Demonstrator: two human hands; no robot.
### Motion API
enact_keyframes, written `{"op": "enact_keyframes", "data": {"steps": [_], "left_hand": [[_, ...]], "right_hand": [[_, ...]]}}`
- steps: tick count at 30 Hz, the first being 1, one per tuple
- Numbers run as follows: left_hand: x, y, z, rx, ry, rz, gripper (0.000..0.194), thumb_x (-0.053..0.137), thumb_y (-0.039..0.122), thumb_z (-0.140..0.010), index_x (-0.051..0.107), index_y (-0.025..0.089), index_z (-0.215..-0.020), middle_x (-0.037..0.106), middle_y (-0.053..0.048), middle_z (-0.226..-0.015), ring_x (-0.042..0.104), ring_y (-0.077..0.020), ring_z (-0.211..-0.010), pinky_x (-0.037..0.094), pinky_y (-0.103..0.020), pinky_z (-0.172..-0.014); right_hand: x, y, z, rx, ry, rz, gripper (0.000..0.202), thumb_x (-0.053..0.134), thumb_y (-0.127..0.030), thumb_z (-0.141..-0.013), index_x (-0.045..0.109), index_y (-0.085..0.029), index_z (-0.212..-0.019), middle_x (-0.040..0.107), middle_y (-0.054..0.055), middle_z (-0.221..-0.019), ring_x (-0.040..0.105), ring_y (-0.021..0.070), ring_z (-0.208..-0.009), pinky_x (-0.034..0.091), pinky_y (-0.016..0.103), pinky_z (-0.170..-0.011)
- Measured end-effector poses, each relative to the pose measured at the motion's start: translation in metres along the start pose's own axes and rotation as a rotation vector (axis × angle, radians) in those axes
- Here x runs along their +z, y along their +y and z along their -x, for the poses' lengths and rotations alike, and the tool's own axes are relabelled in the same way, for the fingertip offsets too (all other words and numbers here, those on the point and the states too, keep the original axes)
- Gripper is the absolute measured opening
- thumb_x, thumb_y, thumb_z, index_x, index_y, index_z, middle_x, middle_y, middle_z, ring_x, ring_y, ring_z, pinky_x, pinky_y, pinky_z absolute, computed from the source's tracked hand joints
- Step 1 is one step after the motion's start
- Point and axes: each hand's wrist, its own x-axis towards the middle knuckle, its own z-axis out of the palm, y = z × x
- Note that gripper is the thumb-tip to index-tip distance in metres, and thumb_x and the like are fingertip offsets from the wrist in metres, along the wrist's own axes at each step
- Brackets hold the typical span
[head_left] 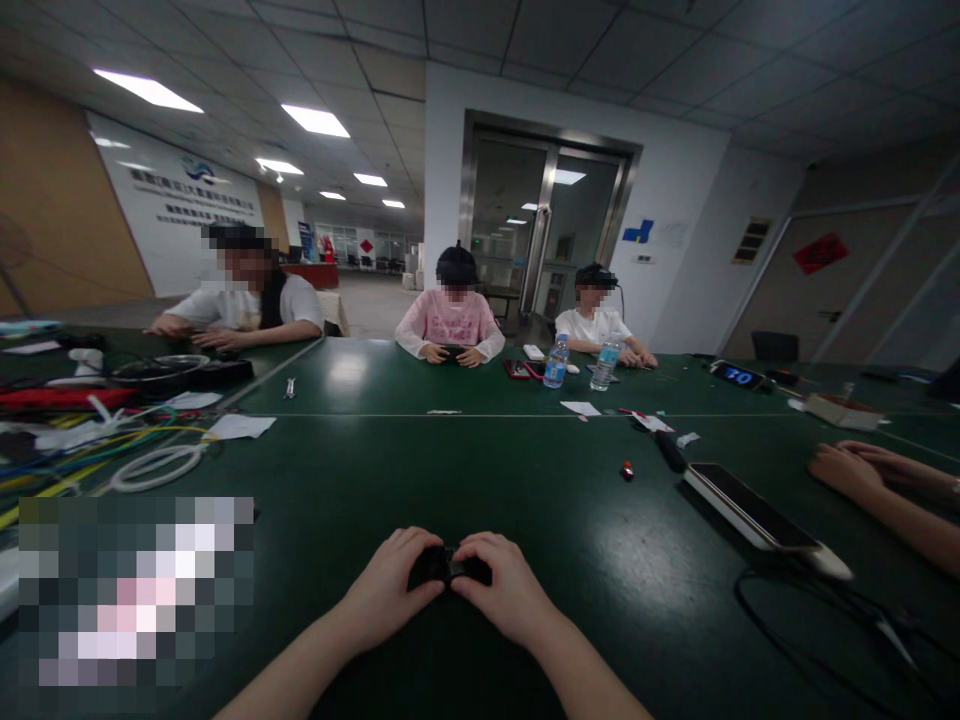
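My left hand (391, 578) and my right hand (501, 582) meet low in the middle of the head view, just above the green table (322, 490). Between them is a small black object (427, 567), its kind too dark and covered to make out. Thumbs press it from the near side while the curled fingers wrap over its far side, one hand at each end. A narrow lighter gap or part shows at its centre, between the fingertips.
Cables (154, 465) and tools clutter the left side. A phone (750, 505) with a black cord (757, 610) lies right. Two water bottles (556, 362) stand at the far side. Three people sit opposite; another person's hands (855, 470) rest at right.
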Motion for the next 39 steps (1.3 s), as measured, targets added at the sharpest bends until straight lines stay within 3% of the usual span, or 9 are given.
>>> {"op": "enact_keyframes", "data": {"steps": [39], "left_hand": [[-0.0014, -0.0026, 0.0015, -0.005, -0.009, 0.015, 0.037, 0.056, 0.034, -0.073, 0.054, 0.024, -0.108, 0.056, -0.005, -0.110, 0.049, -0.0224, -0.102, 0.039, -0.038, -0.089]], "right_hand": [[0.0004, -0.0016, -0.0001, 0.015, 0.021, -0.062, 0.019, 0.062, -0.028, -0.072, 0.062, -0.027, -0.091, 0.057, 0.000, -0.109, 0.051, 0.0192, -0.105, 0.037, 0.035, -0.091]]}}
